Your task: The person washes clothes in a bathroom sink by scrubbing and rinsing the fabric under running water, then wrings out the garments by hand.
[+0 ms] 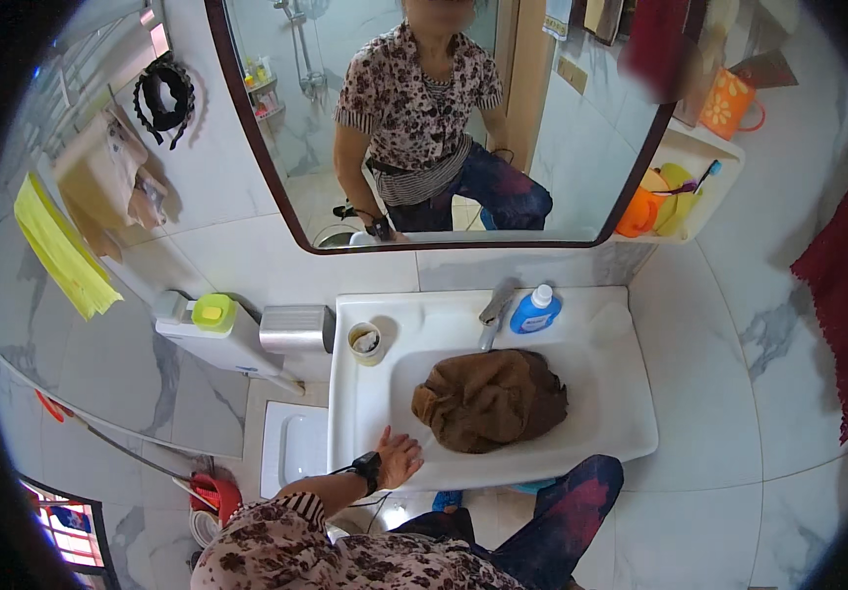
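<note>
Nearest you, your trousered knee (581,497), dark blue with a reddish patch, comes up against the front of the white sink (601,433). Your left hand (401,457), with a black band (367,472) at the wrist, is over the sink's front rim toward its left end; the fingers and thumb stand loosely apart, pointing away from you, and hold nothing. Your right hand is out of direct sight, so you cannot tell from here how it is set. Just beyond your left hand and to its right, apart from your fingers, the brown cloth (488,398) lies bunched in the sink's basin. Its long axis runs left to right, roughly along the length of the sink, with a narrower, rolled end pointing left and a broader, rounded end to the right. It looks soft and thick, heaped into a rumpled mound, with deep creases across the middle and lighter brown on top. The right flank is darker with a rough edge; whether that is the same piece or a second one underneath is hard to judge from above. Farther off, a small cup (365,344) with pale contents stands at the back left of the sink, the metal faucet (493,317) rises behind the cloth, and a blue bottle (536,313) with a white cap stands just right of the faucet, below the dark-framed mirror (444,167).
</note>
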Tool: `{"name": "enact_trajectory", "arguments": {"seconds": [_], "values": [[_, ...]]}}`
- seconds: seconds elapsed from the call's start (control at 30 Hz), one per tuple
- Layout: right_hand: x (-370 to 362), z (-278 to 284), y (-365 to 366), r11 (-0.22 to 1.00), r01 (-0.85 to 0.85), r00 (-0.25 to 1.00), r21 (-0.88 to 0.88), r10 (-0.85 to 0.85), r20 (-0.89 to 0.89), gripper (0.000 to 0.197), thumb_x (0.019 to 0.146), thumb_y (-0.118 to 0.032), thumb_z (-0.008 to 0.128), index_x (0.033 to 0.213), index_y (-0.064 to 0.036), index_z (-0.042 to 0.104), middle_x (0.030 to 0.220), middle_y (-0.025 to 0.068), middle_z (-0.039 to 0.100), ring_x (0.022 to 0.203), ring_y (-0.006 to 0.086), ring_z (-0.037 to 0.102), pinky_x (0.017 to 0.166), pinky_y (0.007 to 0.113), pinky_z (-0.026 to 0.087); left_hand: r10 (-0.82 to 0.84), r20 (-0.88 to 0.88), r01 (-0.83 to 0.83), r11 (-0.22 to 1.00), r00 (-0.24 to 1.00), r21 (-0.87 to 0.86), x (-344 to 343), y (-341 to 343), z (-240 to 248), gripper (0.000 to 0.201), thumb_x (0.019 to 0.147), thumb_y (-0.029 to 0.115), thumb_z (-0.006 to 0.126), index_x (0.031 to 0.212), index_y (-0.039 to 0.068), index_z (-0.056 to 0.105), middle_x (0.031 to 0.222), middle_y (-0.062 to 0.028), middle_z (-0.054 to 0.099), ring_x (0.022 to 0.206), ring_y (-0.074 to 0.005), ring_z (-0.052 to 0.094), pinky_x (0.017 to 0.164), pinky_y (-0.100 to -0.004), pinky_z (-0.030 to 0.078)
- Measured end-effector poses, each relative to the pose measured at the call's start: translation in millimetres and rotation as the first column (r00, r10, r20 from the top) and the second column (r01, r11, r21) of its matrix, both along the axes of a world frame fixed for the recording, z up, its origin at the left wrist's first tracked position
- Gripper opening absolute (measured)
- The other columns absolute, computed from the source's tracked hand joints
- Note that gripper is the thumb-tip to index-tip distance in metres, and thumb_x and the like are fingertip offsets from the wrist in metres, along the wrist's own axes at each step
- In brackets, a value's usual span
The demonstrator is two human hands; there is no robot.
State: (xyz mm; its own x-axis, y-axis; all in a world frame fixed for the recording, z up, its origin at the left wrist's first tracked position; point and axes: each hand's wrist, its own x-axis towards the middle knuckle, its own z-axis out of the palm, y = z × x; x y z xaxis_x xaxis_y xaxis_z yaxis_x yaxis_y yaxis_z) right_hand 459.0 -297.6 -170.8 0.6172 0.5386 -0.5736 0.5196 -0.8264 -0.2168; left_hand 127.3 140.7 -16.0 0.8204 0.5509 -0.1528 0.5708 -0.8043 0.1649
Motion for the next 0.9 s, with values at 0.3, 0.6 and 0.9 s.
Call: {"name": "enact_trajectory", "arguments": {"seconds": [0.3, 0.6, 0.9], "values": [[39.0, 10.1, -39.0, 0.982, -0.139, 0.986, -0.126, 0.149, 0.069, 0.035, 0.086, -0.039, 0.051, 0.076, -0.0093, 0.068, 0.082, 0.0104, 0.068, 0.08, 0.0292, 0.065, 0.071, 0.042, 0.05, 0.022, -0.058, -0.019, 0.998, 0.998, 0.056, -11.9, -12.0, -21.4, 0.045, 0.09, 0.038, 0.039, 0.122, 0.011, 0.055, 0.132, -0.0071, 0.05, 0.127, -0.0275, 0.038, 0.107, -0.0615, 0.011], [146.9, 164.5, 125.7, 0.935, 0.265, 0.935, 0.233, -0.191, -0.299, 0.024, 0.088, -0.021, 0.05, 0.078, -0.0034, 0.064, 0.064, 0.0052, 0.06, 0.05, 0.0141, 0.056, 0.042, 0.028, 0.045, 0.063, 0.04, -0.062, 0.998, 0.997, -0.017, -7.4, -4.2, 5.1, 0.041, 0.089, 0.033, 0.044, 0.119, 0.007, 0.056, 0.127, -0.0086, 0.053, 0.125, -0.0279, 0.04, 0.109, -0.0581, 0.013], [71.7, 300.0, 358.9, 0.849, 0.29, 0.583, 0.442, 0.21, -0.785, 0.041, 0.094, -0.033, 0.051, 0.124, -0.0044, 0.052, 0.108, 0.0091, 0.064, 0.094, 0.0184, 0.063, 0.079, 0.031, 0.051, 0.047, 0.023, -0.047, 0.999, 0.999, 0.008, 8.6, 11.6, -17.4, 0.038, 0.093, 0.036, 0.042, 0.118, 0.011, 0.057, 0.126, -0.0052, 0.054, 0.127, -0.0245, 0.039, 0.111, -0.0539, 0.008]]}}
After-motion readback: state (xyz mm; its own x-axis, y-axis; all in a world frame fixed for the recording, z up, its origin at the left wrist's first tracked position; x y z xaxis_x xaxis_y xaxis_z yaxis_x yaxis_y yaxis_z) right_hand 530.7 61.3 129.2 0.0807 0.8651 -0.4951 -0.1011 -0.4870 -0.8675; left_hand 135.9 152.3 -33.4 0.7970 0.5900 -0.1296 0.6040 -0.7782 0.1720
